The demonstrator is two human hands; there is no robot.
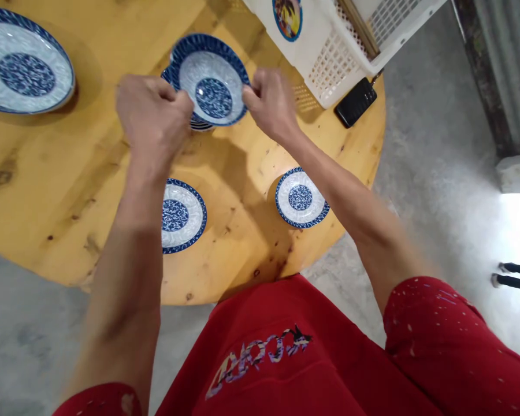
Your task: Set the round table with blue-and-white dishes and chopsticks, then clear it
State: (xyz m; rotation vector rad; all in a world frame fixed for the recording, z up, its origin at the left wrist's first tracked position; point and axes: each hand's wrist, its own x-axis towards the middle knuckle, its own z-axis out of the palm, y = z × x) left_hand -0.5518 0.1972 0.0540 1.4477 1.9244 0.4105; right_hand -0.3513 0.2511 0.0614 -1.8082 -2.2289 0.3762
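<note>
A blue-and-white patterned small plate [211,78] is tilted up above a short stack of matching plates [199,122] on the round wooden table [69,190]. My left hand [153,118] pinches its left rim, fingers closed. My right hand [271,103] pinches its right rim, fingers closed. Both forearms reach over the table's near edge.
Two more small plates [182,215] [301,198] lie near the table's front edge. A larger plate [23,63] sits at the far left. A white plastic basket [329,46] and a black phone-like object [356,101] are at the far right. Grey concrete floor surrounds the table.
</note>
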